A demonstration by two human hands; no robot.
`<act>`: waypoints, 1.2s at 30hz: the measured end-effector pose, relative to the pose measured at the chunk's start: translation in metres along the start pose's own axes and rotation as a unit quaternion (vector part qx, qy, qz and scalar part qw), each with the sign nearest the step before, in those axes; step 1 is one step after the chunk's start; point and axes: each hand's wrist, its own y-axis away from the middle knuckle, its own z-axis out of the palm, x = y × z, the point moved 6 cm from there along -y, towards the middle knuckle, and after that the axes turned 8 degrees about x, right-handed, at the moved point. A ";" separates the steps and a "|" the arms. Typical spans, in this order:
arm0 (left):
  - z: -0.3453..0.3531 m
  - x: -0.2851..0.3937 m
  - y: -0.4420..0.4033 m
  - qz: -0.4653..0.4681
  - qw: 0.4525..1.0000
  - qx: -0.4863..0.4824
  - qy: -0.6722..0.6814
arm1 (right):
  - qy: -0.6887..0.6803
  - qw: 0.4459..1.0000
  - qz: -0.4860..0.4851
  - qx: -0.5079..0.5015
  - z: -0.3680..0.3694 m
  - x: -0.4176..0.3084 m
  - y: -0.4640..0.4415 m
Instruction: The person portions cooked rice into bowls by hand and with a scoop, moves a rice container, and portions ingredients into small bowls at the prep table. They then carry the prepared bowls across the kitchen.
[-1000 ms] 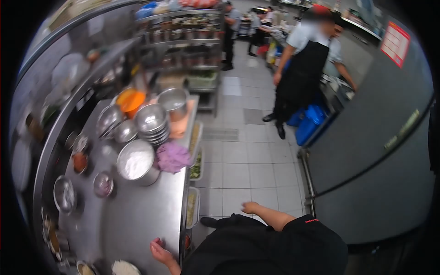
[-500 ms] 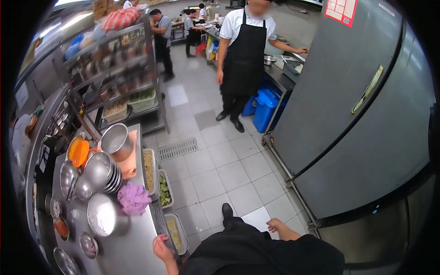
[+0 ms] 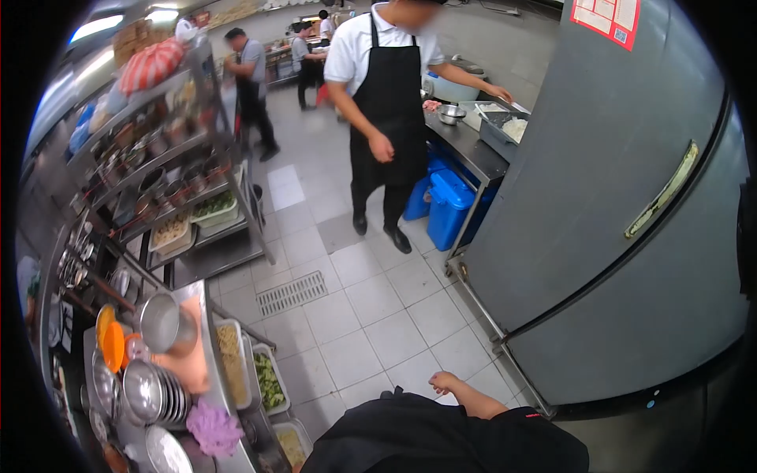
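My right hand point(image 3: 444, 383) hangs in front of my dark apron, over the tiled floor. Its fingers are loosely curled together, and I see nothing in them. My left hand is out of sight below the lower edge, on the side of the steel table point(image 3: 248, 456). Nearest that side are a crumpled purple cloth point(image 3: 214, 426), a stack of metal bowls point(image 3: 150, 392) and a large metal pot point(image 3: 164, 325). Trays of cut green vegetables point(image 3: 270, 380) and pale shredded food point(image 3: 231, 359) sit low beside the table.
A tall grey refrigerator point(image 3: 583, 213) stands close on the right. Ahead, a person in a black apron point(image 3: 394, 118) reaches toward a grey bin point(image 3: 505, 130) on the counter. Blue bins point(image 3: 449, 209) stand under it. A loaded rack point(image 3: 177, 173) is at left; a floor drain point(image 3: 292, 293) lies ahead.
The view has moved forward and turned, so the table and rack sit further left and lower. My left hand has dropped out of view. The person ahead appears nearer.
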 end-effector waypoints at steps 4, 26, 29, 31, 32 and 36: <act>0.026 0.049 -0.025 -0.028 0.998 -0.022 -0.048 | -0.012 0.996 -0.060 0.068 -0.074 -0.062 -0.037; 0.201 0.801 -0.388 0.279 0.926 -0.241 -0.077 | -0.332 0.925 0.153 0.108 -0.240 -0.145 -0.176; 0.202 0.955 -0.411 0.296 0.929 -0.220 0.022 | -0.379 0.914 0.084 0.117 -0.300 -0.184 -0.238; 0.199 1.041 -0.447 0.273 0.938 -0.182 0.109 | -0.413 0.903 0.042 0.106 -0.346 -0.210 -0.289; 0.172 1.090 -0.436 0.272 0.937 -0.183 0.123 | -0.414 0.903 0.042 0.108 -0.373 -0.221 -0.311; 0.129 1.200 -0.426 0.196 0.966 -0.130 0.113 | -0.348 0.932 0.025 0.093 -0.477 -0.260 -0.371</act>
